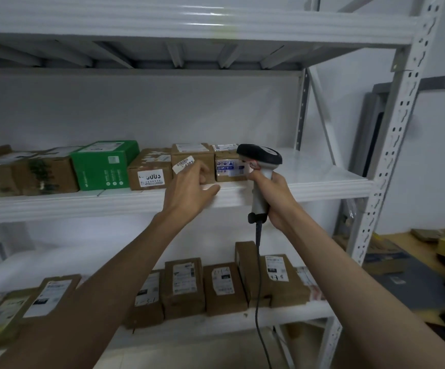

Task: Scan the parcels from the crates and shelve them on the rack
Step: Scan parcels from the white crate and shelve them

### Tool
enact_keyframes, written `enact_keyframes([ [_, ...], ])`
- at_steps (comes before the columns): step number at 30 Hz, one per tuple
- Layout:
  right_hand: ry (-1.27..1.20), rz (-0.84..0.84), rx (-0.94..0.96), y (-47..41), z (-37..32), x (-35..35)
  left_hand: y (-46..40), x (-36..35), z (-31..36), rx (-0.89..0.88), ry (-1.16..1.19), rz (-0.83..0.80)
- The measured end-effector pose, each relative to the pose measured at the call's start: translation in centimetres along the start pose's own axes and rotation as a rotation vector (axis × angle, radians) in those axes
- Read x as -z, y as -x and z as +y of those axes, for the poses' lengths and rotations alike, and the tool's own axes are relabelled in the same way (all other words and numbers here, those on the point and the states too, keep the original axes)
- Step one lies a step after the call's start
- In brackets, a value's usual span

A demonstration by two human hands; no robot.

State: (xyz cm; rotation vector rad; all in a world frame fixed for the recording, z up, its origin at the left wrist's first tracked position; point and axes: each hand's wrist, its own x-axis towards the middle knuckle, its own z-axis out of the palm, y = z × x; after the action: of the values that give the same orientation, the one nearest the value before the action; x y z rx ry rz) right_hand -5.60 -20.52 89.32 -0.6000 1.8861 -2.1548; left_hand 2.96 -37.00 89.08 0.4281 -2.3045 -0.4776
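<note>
On the middle shelf of the white rack (309,187) stands a row of parcels. My left hand (189,187) reaches to a small brown parcel (192,159); its fingertips touch the parcel's front beside a tilted white barcode label (182,165), and the thumb lies along the shelf edge. My right hand (272,198) grips the handle of a grey and black barcode scanner (260,158). The scanner's head points left at the neighbouring brown parcel (229,167) with blue-printed labels. The scanner's cable (258,275) hangs down in front of the lower shelf.
A green box (104,166) and more brown parcels (43,173) fill the middle shelf's left part; its right end is bare. The lower shelf holds several upright parcels (184,286). A perforated rack post (391,155) stands at right, with boxes (383,254) on the floor beyond.
</note>
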Motion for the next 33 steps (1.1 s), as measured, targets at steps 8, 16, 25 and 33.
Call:
enact_keyframes([
  [8,-0.101,-0.007,0.014,17.0,1.2,-0.4,15.4,4.8,-0.1,0.018,0.074,-0.151],
  [16,-0.101,0.090,-0.178,36.2,8.4,4.8,34.4,3.6,0.5,0.148,0.240,-0.467],
  [25,-0.162,0.493,-0.476,54.6,16.2,22.3,51.0,-6.6,12.1,0.030,0.255,-0.947],
  [33,-0.257,0.862,-0.591,71.4,20.2,39.3,66.6,-17.2,28.8,-0.215,0.194,-1.387],
])
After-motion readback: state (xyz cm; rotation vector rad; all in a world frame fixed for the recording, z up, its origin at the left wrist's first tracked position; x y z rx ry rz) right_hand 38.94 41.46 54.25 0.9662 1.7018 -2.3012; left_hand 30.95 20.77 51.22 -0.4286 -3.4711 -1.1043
